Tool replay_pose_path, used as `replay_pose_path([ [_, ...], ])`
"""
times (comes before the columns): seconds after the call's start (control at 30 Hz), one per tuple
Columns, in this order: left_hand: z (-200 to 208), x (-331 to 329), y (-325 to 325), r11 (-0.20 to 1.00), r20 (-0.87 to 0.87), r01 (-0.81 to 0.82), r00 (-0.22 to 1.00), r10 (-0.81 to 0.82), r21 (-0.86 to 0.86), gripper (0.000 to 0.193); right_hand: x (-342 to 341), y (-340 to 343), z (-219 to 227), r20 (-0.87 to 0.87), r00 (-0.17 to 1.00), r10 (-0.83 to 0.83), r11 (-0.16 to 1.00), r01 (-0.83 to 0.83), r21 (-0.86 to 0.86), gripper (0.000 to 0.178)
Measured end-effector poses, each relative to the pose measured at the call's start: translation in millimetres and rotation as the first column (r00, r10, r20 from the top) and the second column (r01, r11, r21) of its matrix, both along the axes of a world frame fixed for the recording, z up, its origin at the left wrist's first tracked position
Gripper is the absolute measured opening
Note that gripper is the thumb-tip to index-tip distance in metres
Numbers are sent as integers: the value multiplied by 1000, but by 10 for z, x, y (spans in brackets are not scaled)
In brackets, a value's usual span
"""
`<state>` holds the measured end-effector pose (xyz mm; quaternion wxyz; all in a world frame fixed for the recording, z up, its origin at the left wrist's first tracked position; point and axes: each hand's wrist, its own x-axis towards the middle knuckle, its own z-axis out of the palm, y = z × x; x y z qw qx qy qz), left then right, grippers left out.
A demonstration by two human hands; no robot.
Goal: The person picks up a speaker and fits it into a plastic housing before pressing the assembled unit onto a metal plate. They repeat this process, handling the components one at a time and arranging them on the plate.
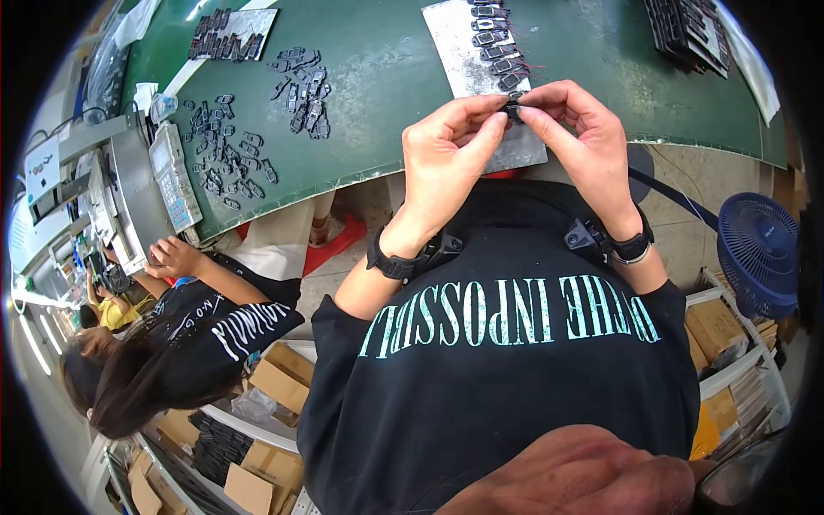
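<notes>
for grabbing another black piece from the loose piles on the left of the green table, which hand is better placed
Left, probably: the left hand is nearer the loose piles; the right hand is farther across. Both pinch a small black part, so left must release first.

Across the chest of your black shirt (515, 395) runs one line of tall, pale-green serif capitals, upside down from this view; the co-worker's black sleeve (276, 319) carries large white lettering, with smaller white characters further up that shirt (193, 319); at the hub of the blue fan (757, 257) sits a small pale mark, too small to make out; the keypad (176, 196) has key markings too tiny to read.
</notes>
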<state>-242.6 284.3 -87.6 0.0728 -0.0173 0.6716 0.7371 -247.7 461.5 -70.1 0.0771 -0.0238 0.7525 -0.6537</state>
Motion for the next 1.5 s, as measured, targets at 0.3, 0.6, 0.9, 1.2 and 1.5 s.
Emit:
replay_pose_path([
  [0.3,11,13,6,993,43,-24,999,19,119,17,30,-59,-123,-7,998,-68,997,68,-38,12],
  [0.6,-23,46,25,990,57,-30,998,23,139,15,18,0,-161,189,980,52,969,-4,-248,18],
  [0.9,-27,62,33,990,52,-43,998,37,134,14,64,-42,-148,275,961,34,943,60,-328,21],
  [1.2,-19,54,53,994,71,-9,997,1,107,14,73,-31,-185,294,956,17,901,113,-418,19],
  [1.5,-47,9,30,979,67,-25,998,11,202,12,149,-104,-136,-120,985,-128,992,129,6,11],
])
